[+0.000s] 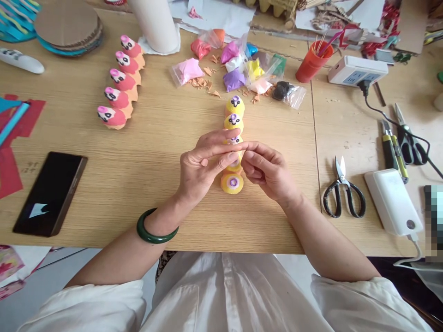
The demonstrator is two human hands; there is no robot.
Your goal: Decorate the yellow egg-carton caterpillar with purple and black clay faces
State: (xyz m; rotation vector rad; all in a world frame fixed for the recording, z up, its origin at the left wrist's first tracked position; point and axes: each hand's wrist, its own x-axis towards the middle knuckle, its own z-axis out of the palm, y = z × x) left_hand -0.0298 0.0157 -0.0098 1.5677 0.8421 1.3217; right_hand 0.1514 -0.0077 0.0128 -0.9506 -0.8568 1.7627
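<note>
A row of yellow-painted egg-carton cups (232,183) runs away from me under my hands. Purple rings sit on the cups, and the far ones also carry black eye and mouth shapes; the middle cups are partly covered. Above them, my left hand (207,161) has its fingers stretched out, thumb a little apart from the index finger. My right hand (268,168) is closed, its fingers curled in and its index fingertip meeting the left fingertips. Anything tiny between the fingertips is too small to make out. Colourful bags of clay (235,79) lie beyond the row.
At the left stand a similar red row (119,100) and a phone (50,193). Scissors (344,189), a power bank (393,202) and a power strip (358,70) lie right. A red cup (309,64) holds toothpicks; a white roll (154,25) stands behind.
</note>
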